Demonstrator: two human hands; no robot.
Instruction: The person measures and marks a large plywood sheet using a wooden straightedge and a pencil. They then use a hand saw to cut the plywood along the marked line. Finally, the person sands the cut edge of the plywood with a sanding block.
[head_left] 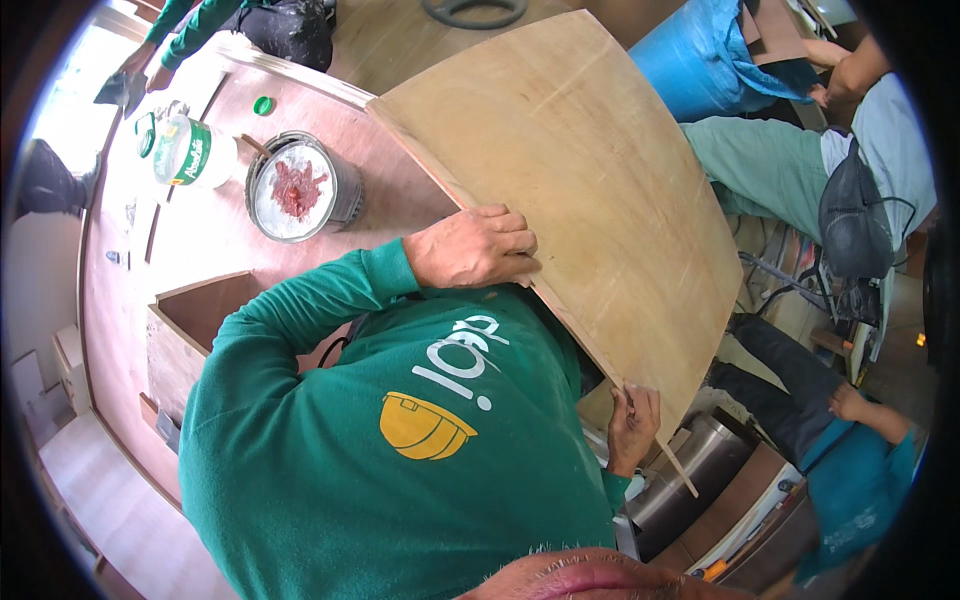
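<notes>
A large pale plywood panel (pixel 590 180) lies slanting across the upper middle, with a thin wooden edge running down toward me. My left hand (pixel 478 245) is closed on the panel's near edge, fingers curled over it. Lower on the same edge, my right hand (pixel 632 425) grips the board between thumb and fingers, beside a narrow strip (pixel 683 478) sticking out below. My green sweatshirt fills the space under the panel. Left of the panel, on a pinkish board (pixel 120 330), stands a metal can (pixel 340 190) of white paste with a red patch and a stick in it.
A white tub (pixel 213 160), green lid (pixel 264 105) and open wooden box (pixel 175 330) are at left. Co-workers show as green sleeves (pixel 188 40), green trousers (pixel 760 165) and a teal shirt (pixel 850 480). A blue sack (pixel 690 60), cables and a steel cylinder (pixel 690 480) are around.
</notes>
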